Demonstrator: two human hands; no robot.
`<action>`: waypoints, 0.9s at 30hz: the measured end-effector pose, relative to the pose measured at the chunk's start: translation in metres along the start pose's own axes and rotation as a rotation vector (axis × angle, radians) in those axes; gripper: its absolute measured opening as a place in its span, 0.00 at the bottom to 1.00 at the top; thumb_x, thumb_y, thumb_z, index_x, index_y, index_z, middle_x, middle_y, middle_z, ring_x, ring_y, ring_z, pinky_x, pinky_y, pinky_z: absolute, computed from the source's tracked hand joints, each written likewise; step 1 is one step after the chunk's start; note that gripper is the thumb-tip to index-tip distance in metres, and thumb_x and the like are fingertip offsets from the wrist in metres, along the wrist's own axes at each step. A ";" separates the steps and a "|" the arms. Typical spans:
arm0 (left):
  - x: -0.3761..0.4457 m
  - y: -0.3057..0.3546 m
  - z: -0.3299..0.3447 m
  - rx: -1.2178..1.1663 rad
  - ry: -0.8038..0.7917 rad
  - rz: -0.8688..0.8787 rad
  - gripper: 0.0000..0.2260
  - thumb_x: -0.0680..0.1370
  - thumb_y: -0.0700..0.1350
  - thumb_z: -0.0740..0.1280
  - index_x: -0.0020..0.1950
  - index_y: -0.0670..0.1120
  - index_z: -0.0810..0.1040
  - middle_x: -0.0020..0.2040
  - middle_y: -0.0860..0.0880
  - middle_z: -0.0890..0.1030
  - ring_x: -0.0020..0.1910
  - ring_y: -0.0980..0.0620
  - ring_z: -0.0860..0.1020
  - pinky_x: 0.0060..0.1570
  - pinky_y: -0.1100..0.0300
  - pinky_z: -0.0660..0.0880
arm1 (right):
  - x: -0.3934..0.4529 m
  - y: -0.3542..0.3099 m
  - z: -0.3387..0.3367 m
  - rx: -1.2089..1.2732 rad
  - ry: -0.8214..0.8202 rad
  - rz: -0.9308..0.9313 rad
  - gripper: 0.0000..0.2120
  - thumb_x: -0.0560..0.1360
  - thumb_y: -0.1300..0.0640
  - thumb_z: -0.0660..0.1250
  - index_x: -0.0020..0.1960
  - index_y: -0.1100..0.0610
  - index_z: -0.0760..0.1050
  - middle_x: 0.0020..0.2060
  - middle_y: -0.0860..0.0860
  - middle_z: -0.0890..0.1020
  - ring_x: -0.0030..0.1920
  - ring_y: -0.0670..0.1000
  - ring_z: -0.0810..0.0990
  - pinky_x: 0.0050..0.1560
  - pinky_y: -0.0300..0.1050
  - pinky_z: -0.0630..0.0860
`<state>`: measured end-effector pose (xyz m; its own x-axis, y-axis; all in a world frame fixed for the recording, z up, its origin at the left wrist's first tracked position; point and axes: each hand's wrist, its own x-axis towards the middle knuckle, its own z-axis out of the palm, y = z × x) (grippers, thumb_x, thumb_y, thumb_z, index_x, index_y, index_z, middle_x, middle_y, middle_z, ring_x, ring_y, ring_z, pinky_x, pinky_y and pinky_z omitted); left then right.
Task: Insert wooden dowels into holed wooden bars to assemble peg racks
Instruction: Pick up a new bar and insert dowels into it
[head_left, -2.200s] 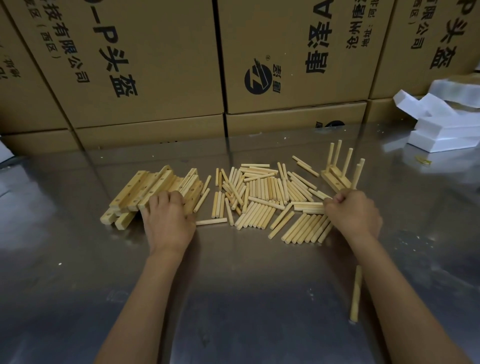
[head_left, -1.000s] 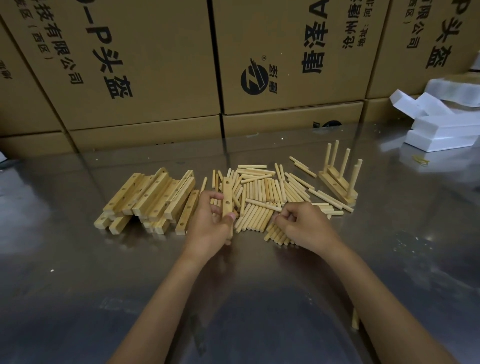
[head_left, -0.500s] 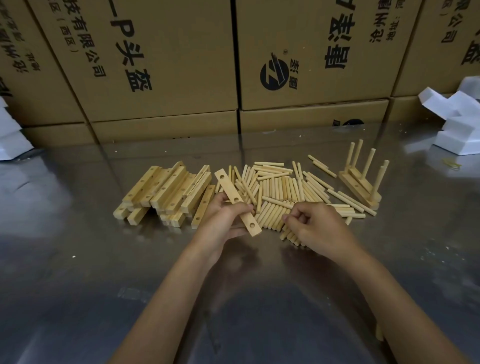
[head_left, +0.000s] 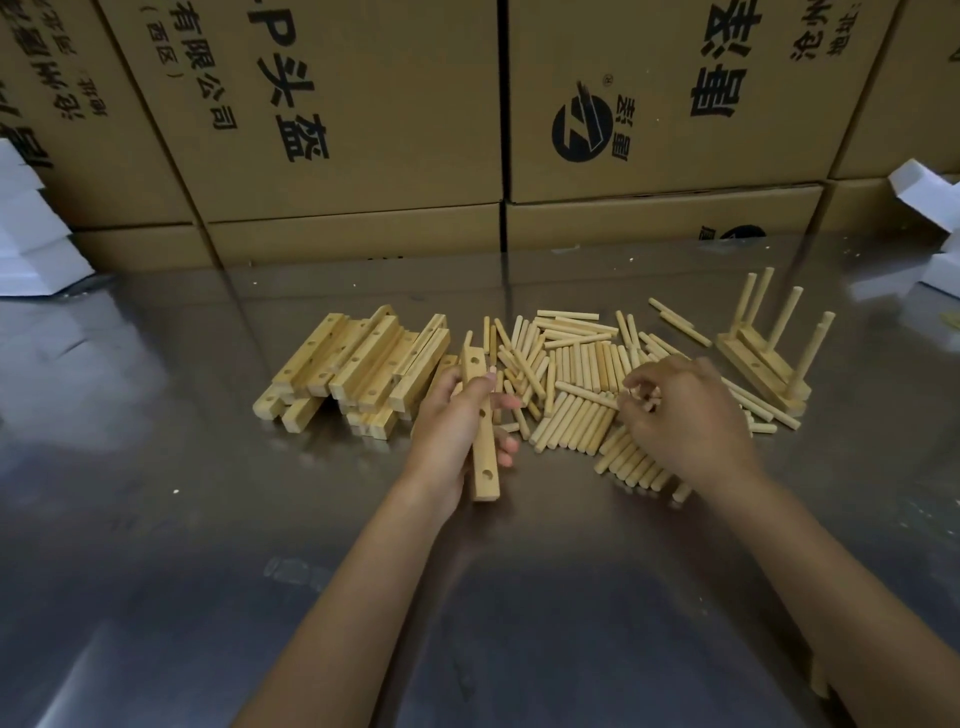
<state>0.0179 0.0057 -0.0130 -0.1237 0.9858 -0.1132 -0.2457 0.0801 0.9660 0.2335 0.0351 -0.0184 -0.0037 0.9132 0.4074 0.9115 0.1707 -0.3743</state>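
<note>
The left hand (head_left: 451, 434) grips a holed wooden bar (head_left: 481, 431) above the metal table (head_left: 156, 519), the bar running lengthwise away from the person with its holed face turned up (three holes show along it); the thumb lies across the bar's upper part and the fingertips (head_left: 506, 448) curl out from beneath on its right side. The bar's near end pokes out past the heel of the hand. Just to the left lies the stack of bars (head_left: 358, 371), heaped roughly side by side. The right hand (head_left: 685, 415) rests palm down over the right part of the loose dowel pile (head_left: 571, 384), its fingers curled, thumb and forefinger pinching at the end of a dowel (head_left: 587, 393) that lies crosswise on top of the others. Beyond that hand, to the right, an assembled peg rack (head_left: 769, 358) stands on the table with its pegs pointing up. Printed cardboard boxes (head_left: 363, 130) line the table's far edge.
</note>
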 end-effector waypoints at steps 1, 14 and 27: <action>0.001 0.000 -0.001 -0.002 -0.016 0.002 0.07 0.83 0.44 0.63 0.60 0.46 0.76 0.44 0.43 0.85 0.25 0.49 0.74 0.23 0.60 0.71 | 0.007 -0.003 0.002 -0.018 -0.024 -0.003 0.09 0.77 0.50 0.68 0.54 0.51 0.81 0.52 0.48 0.79 0.59 0.50 0.70 0.50 0.45 0.68; 0.002 0.005 -0.013 -0.015 -0.184 -0.058 0.13 0.85 0.48 0.59 0.68 0.52 0.77 0.41 0.48 0.82 0.32 0.53 0.77 0.24 0.60 0.71 | -0.007 -0.040 -0.005 0.485 -0.149 -0.281 0.14 0.79 0.64 0.62 0.58 0.48 0.77 0.37 0.41 0.80 0.33 0.38 0.76 0.31 0.28 0.67; 0.000 0.002 -0.006 0.031 -0.241 0.006 0.13 0.82 0.46 0.65 0.66 0.53 0.79 0.42 0.46 0.83 0.34 0.52 0.80 0.27 0.60 0.78 | -0.013 -0.046 -0.002 0.300 0.116 -0.405 0.07 0.76 0.59 0.71 0.53 0.53 0.84 0.32 0.41 0.70 0.32 0.43 0.69 0.34 0.33 0.64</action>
<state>0.0118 0.0052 -0.0125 0.1085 0.9927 -0.0525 -0.2151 0.0750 0.9737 0.1925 0.0146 -0.0044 -0.2707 0.7077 0.6526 0.6880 0.6164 -0.3831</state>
